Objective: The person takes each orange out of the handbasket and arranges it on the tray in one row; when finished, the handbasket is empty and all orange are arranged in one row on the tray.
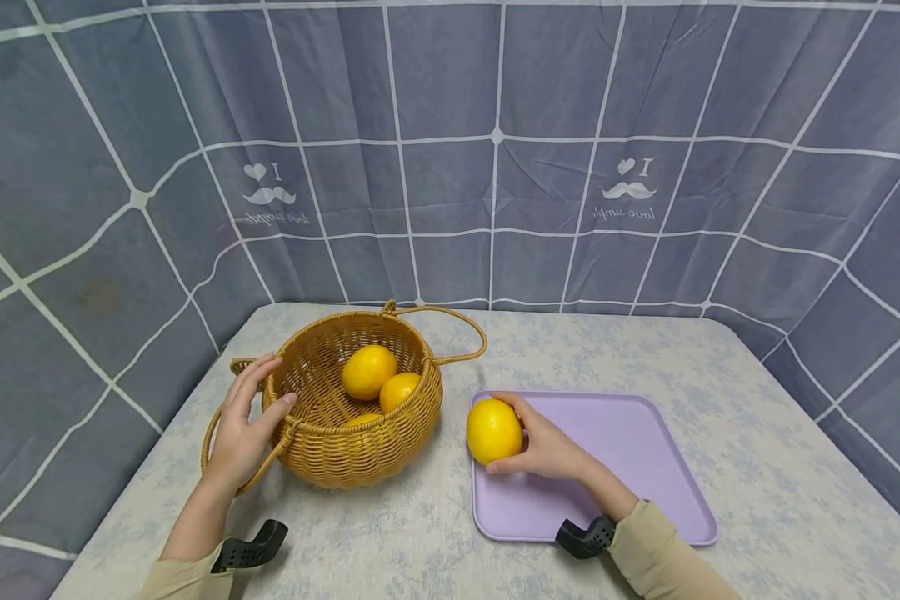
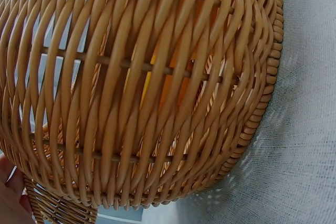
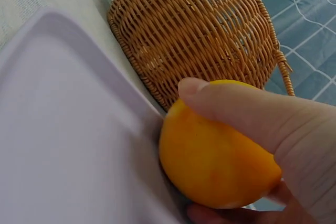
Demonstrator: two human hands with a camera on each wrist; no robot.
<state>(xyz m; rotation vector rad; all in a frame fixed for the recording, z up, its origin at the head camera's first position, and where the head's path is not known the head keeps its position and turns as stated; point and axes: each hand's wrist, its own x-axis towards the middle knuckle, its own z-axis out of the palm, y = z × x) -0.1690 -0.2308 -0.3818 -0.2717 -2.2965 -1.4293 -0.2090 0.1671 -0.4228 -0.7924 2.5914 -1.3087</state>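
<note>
My right hand [image 1: 543, 446] holds a yellow-orange orange [image 1: 493, 431] between thumb and fingers, over the left edge of the lilac tray [image 1: 607, 508]. In the right wrist view the thumb lies across the upper side of the orange [image 3: 210, 156], beside the tray's rim. My left hand [image 1: 243, 429] rests at the left rim of a wicker basket [image 1: 360, 458], its fingers and thumb extended over the edge. Inside the basket lie several oranges [image 1: 370, 372], one mostly hidden by the front wall. The left wrist view is filled by the weave of the basket [image 2: 142, 87].
The basket's looped right handle [image 1: 483, 337] sticks out toward the tray, and the left one hangs by my left wrist. A pale patterned cloth [image 1: 420, 542] covers the table. Behind and at both sides hangs a grey-blue checked curtain [image 1: 450, 192].
</note>
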